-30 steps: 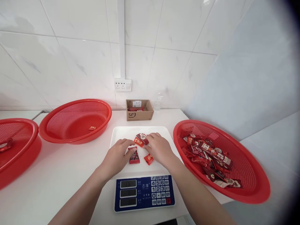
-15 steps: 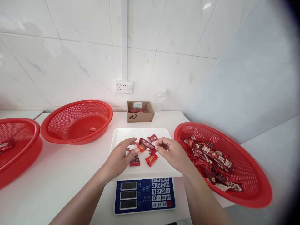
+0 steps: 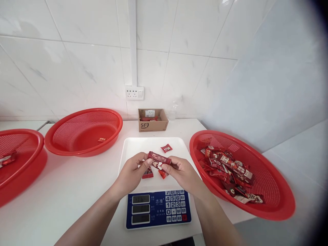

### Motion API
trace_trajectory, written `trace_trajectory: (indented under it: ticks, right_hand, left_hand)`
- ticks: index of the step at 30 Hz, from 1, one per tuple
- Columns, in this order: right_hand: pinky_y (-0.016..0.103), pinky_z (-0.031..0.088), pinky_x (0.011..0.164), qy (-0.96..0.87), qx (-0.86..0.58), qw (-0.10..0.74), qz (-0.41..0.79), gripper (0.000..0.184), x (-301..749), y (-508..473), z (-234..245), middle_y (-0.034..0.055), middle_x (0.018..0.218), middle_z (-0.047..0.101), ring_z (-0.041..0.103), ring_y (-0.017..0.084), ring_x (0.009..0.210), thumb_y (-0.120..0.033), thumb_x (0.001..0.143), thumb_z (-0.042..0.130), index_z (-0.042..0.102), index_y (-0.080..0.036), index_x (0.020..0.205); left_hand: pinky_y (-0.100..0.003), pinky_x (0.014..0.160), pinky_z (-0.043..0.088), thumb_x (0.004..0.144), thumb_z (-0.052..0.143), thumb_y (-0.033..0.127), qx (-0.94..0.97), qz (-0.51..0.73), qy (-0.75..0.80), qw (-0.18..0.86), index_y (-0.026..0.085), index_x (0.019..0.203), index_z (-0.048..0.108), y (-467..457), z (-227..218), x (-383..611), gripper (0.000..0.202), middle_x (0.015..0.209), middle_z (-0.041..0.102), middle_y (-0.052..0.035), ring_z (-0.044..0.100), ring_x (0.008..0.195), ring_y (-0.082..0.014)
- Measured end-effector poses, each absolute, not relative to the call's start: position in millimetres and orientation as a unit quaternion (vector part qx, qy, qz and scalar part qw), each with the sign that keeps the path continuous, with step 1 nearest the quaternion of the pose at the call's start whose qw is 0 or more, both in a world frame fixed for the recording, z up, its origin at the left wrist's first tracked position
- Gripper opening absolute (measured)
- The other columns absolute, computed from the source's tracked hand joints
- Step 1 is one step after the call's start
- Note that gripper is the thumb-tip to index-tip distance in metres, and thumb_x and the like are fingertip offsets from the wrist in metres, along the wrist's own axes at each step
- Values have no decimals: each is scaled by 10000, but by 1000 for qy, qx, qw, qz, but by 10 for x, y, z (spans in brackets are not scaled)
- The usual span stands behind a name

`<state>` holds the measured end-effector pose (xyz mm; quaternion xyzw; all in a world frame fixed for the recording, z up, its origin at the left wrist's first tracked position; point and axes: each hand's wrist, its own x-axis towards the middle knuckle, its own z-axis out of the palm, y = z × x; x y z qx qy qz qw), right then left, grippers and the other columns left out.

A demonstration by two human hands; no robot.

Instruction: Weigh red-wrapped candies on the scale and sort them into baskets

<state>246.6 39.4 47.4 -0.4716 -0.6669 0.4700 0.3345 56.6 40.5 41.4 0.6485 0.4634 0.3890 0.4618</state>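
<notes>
A dark red wrapped snack bar (image 3: 159, 160) is held level between both hands above the scale's white tray (image 3: 133, 145). My left hand (image 3: 133, 172) is closed on its left end, thumb on the near side. My right hand (image 3: 181, 171) pinches the right end. Beneath the hands, a dark red packet (image 3: 147, 173) and a bright red packet (image 3: 163, 174) lie on the tray, partly hidden. One small red packet (image 3: 166, 148) rests farther back on it. The blue keypad panel (image 3: 159, 209) of the scale faces me; its display digits are too faint to read.
To the right, a red basket (image 3: 279, 208) holds a heap of wrapped snacks. Another red basket (image 3: 84, 152) at back left has one small packet; a third basket (image 3: 30, 171) stands at far left. Behind the scale sits a cardboard box (image 3: 153, 126) with red packets, beside clear plastic (image 3: 173, 111).
My left hand has closed on the bar's left end, where its fingers were apart before. The bar has been lifted off the tray, its printed front turned towards me.
</notes>
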Motion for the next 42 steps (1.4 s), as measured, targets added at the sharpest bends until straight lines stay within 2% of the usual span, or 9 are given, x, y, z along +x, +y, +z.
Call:
trace_trajectory:
  ticks: [5, 10, 18, 21, 24, 28, 32, 36, 42]
  right_hand:
    - [255, 403, 618, -644, -443, 352, 515, 284, 2475, 398, 443, -24, 608, 559, 524, 127, 604, -437, 826, 553, 543, -190, 686]
    - [254, 402, 622, -639, -429, 354, 531, 287, 2502, 397, 425, -22, 615, 556, 514, 124, 605, -445, 829, 557, 553, -188, 703]
    - [245, 396, 624, -642, -431, 333, 539, 231, 2551, 391, 419, -23, 654, 568, 516, 120, 627, -401, 832, 554, 588, -184, 759]
    - [250, 402, 628, -660, -459, 334, 492, 233, 2589, 425, 425, -17, 675, 583, 532, 129, 642, -400, 849, 517, 574, -190, 765]
    - [265, 413, 639, -678, -538, 339, 368, 225, 2627, 511, 436, -5, 696, 596, 559, 152, 681, -378, 876, 453, 571, -199, 805]
    - [315, 423, 689, -689, -616, 304, 230, 238, 2649, 652, 406, 53, 799, 635, 583, 197, 760, -315, 902, 373, 566, -195, 831]
    - [333, 432, 804, -718, -601, 260, 237, 252, 2624, 730, 329, 81, 1026, 663, 600, 216, 938, -241, 883, 395, 616, -195, 996]
    - [352, 425, 869, -721, -609, 243, 224, 366, 2618, 745, 297, 87, 1140, 631, 576, 221, 1035, -233, 877, 416, 557, -205, 1213]
    - [352, 394, 933, -766, -555, 208, 249, 254, 2614, 624, 379, 68, 1088, 634, 541, 214, 1069, -254, 862, 479, 658, -203, 1034]
  left_hand:
    - [-269, 662, 395, 865, 447, 474, 628, 386, 443, 510, 178, 719, 521, 405, 430, 555, 338, 723, 556, -1, 475, 695, -144]
    - [-249, 615, 376, 856, 454, 480, 640, 383, 449, 493, 184, 681, 508, 399, 478, 553, 348, 665, 507, 16, 443, 647, -133]
    - [-258, 709, 428, 882, 454, 384, 690, 325, 414, 497, 202, 790, 609, 336, 516, 511, 256, 814, 624, -2, 542, 772, -152]
    - [-278, 726, 432, 852, 498, 372, 706, 301, 443, 464, 209, 763, 605, 334, 509, 500, 214, 813, 624, -5, 552, 785, -167]
    - [-293, 733, 436, 849, 495, 399, 698, 301, 494, 422, 215, 746, 590, 342, 493, 479, 232, 823, 633, -9, 567, 799, -177]
    - [-310, 753, 444, 872, 460, 419, 693, 308, 528, 382, 235, 830, 600, 344, 444, 431, 235, 905, 644, -21, 575, 875, -195]
    - [-338, 840, 457, 884, 464, 355, 729, 307, 511, 336, 243, 878, 608, 331, 374, 408, 183, 991, 621, -24, 560, 967, -197]
    - [-365, 892, 463, 897, 461, 300, 787, 285, 468, 284, 247, 937, 608, 306, 338, 432, 161, 1071, 602, -34, 528, 1055, -203]
    - [-398, 921, 462, 896, 473, 226, 838, 239, 428, 238, 234, 994, 609, 283, 298, 476, 168, 1074, 609, -43, 496, 1096, -219]
